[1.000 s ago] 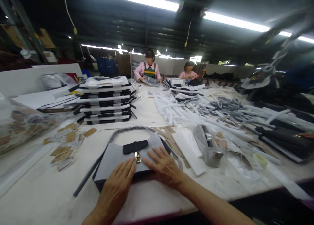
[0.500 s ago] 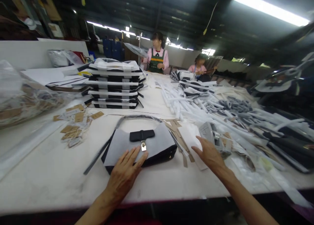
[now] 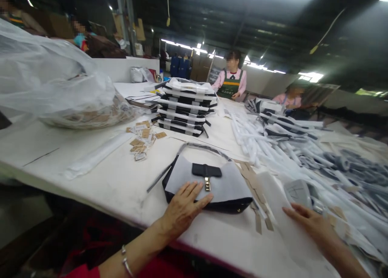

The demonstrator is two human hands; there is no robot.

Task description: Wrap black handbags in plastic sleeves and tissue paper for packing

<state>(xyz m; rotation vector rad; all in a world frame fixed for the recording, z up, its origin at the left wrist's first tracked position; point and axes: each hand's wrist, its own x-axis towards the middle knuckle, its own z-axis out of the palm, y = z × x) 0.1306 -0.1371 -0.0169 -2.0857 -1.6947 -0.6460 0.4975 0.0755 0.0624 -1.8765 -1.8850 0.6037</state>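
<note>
A black handbag [image 3: 233,205] lies on the table, its front covered by a pale grey protective sheet [image 3: 182,172]. The black flap tab has a gold clasp [image 3: 207,183], and the wrapped handle arches behind. My left hand [image 3: 184,207] rests flat on the lower front of the bag, fingers spread. To the bag's right, my right hand [image 3: 312,225] has its fingers at the edge of a thin white sheet [image 3: 277,205], seemingly pinching it. A grey tape dispenser [image 3: 298,193] is just behind that hand. Brown card strips [image 3: 253,183] lie between bag and sheet.
A stack of wrapped black bags [image 3: 183,108] stands at the back. Brown tags [image 3: 141,142] and a large clear plastic bag [image 3: 60,83] are on the left. White foam strips [image 3: 273,148] pile up on the right. A co-worker [image 3: 232,77] stands across the table.
The view has swung left, shifting everything rightward. My left hand stays on the handbag. My right hand has come to the white sheet, which now extends nearer to me.
</note>
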